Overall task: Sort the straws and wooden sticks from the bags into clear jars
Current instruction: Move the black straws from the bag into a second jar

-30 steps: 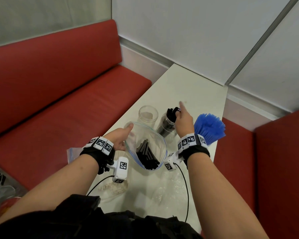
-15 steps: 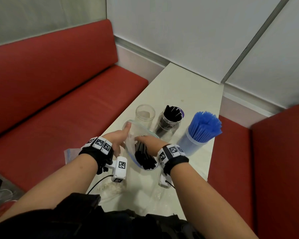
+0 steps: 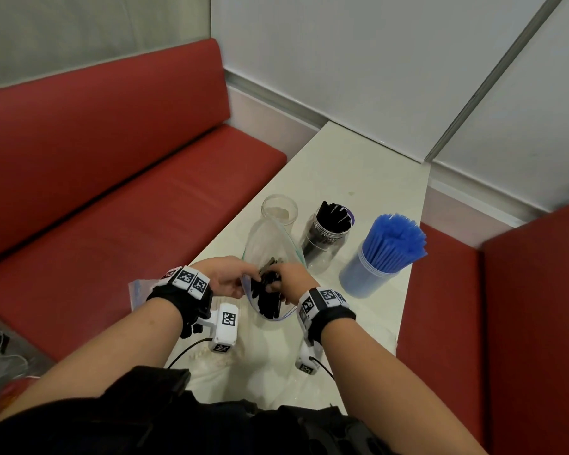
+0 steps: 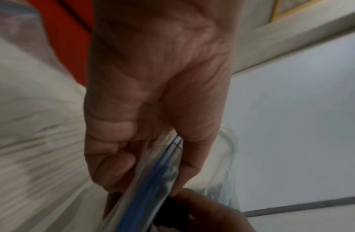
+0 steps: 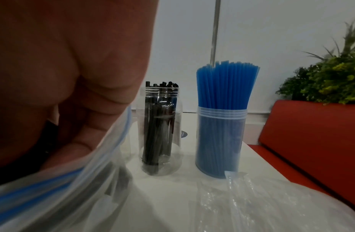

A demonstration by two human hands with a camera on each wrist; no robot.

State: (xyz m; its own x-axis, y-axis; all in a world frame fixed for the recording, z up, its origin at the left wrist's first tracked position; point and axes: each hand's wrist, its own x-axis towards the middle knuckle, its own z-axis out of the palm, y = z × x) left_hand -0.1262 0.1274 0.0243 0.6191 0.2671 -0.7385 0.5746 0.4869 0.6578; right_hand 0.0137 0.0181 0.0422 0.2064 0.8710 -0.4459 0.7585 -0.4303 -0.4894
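Between our two sets of fingers sits the zip bag (image 3: 270,257), mouth held agape, with the black straws (image 3: 270,297) bunched at its bottom. We pinch the bag's blue-striped rim with the left hand (image 3: 225,279), thumb on one side and curled fingers (image 4: 113,163) on the other, presumably so the opening stays wide and the bag does not slide on the table (image 3: 358,172). Our right hand (image 3: 291,279) reaches inside the mouth, its fingers (image 5: 89,119) closed around a clutch of those straws, ready, we judge, to lift them out.

Just beyond the fingertips stands the jar of black straws (image 3: 326,238), partly filled and the likely destination; placing it close keeps the carry short. Left of it stands an empty clear jar (image 3: 279,210); to the right, a jar packed with blue straws (image 3: 385,254).

Nearer than the wrists, slack clear plastic (image 5: 261,204) lies on the table. No wooden sticks can be clearly made out.
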